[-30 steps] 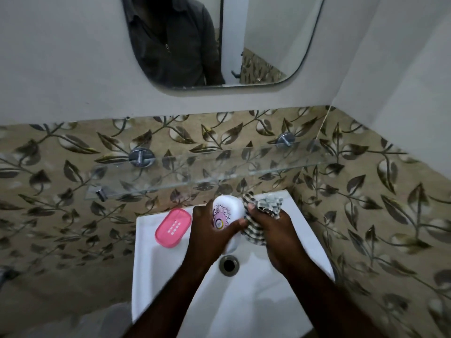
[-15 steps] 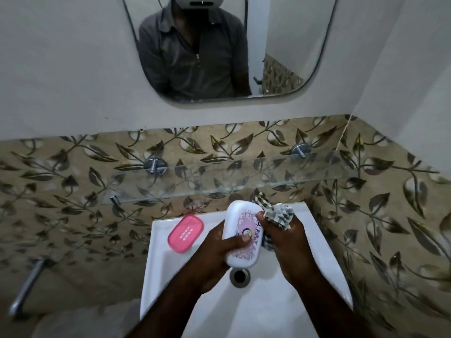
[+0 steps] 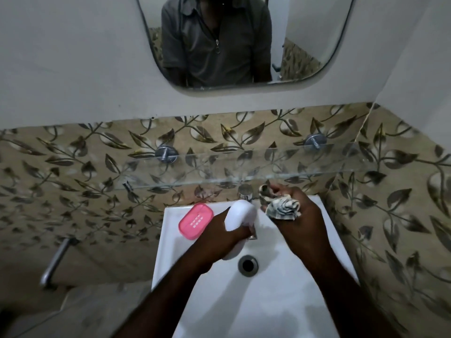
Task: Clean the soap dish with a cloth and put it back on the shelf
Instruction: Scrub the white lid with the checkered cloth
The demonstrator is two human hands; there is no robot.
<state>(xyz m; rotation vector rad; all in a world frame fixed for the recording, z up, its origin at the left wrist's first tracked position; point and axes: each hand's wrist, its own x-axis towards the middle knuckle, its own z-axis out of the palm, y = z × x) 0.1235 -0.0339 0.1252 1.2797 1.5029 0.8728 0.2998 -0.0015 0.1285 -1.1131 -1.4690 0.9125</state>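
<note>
My left hand point(image 3: 223, 236) grips a white oval soap dish part point(image 3: 238, 215) over the white sink point(image 3: 280, 301); its plain white outer side faces me. My right hand point(image 3: 296, 219) holds a bunched striped cloth point(image 3: 283, 207) just to the right of it, and the cloth is apart from the white part. A pink soap dish piece point(image 3: 196, 221) with slots lies on the sink's back left corner. The glass shelf point(image 3: 244, 170) runs along the wall above the sink and nothing stands on it.
A chrome tap point(image 3: 245, 191) stands at the back of the sink between my hands. The drain point(image 3: 248, 264) lies below my left hand. A mirror point(image 3: 234, 40) hangs above, a metal pipe point(image 3: 57, 259) sticks out at the left, and the tiled side wall point(image 3: 390, 228) is close on the right.
The white part has turned so its patterned side no longer faces me. My right hand with the cloth has drawn away from it, up and to the right.
</note>
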